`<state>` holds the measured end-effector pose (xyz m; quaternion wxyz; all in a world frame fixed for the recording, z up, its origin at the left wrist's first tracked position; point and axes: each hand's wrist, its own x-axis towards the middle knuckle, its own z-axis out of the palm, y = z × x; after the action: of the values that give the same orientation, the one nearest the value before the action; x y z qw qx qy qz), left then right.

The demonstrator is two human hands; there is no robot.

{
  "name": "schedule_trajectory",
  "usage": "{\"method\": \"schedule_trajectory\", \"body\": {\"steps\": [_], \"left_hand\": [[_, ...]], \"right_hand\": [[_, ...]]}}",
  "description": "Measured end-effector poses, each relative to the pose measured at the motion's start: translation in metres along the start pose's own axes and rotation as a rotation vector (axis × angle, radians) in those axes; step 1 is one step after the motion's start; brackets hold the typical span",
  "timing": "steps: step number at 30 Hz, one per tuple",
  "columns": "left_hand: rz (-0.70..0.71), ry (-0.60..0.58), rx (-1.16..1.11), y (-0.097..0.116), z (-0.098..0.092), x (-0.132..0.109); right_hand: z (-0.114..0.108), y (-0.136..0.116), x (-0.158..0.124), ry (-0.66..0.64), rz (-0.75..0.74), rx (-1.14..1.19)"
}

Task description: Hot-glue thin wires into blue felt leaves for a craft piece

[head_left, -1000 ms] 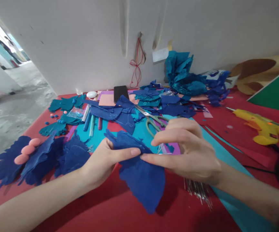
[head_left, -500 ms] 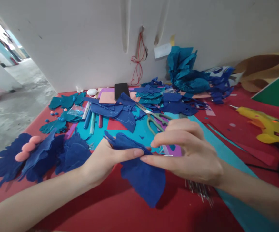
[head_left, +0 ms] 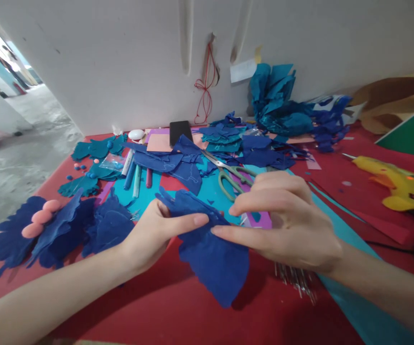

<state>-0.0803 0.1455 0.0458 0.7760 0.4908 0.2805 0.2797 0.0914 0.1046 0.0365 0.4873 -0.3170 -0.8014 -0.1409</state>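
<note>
A blue fabric piece [head_left: 214, 263] with scalloped edges hangs above the red tabletop, in the middle of the view. My left hand [head_left: 152, 235] pinches its upper left part, thumb on top. From the right, my right hand [head_left: 285, 220] grips its upper edge, with one fingertip close to the left thumb; its other fingers are curled. Green-handled scissors [head_left: 228, 177] lie just behind the right hand. Several thin metal pins or wires [head_left: 296, 280] lie below the right hand.
Blue petals with pink pompoms [head_left: 42, 217] lie at the left. Pens [head_left: 129, 175], blue scraps [head_left: 188, 175] and a black phone [head_left: 180, 133] are behind the hands. A yellow glue gun [head_left: 397, 179] with a black cable rests at the right, near a red table surface [head_left: 336, 163].
The upper part of the blue fabric is spread flatter, showing more of its surface. My right hand has shifted slightly right, and the two hands are a little farther apart.
</note>
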Motion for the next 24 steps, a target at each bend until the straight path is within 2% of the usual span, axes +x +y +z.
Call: {"method": "schedule_trajectory", "body": {"steps": [3,7,10,19,24], "left_hand": [[-0.015,0.029,-0.011,-0.0004,-0.0011,0.0007],[0.004,0.052,-0.049,-0.0003,-0.0012,0.0019],[0.007,0.087,-0.073,0.0002,-0.0019,0.0027],[0.021,0.318,-0.054,0.0022,-0.0034,0.0063],[0.063,0.285,-0.057,0.0041,-0.0034,0.0055]], "right_hand": [[-0.0011,-0.0015,0.0015,-0.004,0.051,-0.008],[-0.0022,-0.0011,0.0000,-0.026,0.018,-0.002],[-0.0029,-0.0013,-0.0010,-0.028,0.056,0.002],[-0.0046,-0.0039,0.0043,-0.023,0.123,-0.016],[-0.0046,-0.0044,0.0058,-0.038,0.049,-0.065]]}}
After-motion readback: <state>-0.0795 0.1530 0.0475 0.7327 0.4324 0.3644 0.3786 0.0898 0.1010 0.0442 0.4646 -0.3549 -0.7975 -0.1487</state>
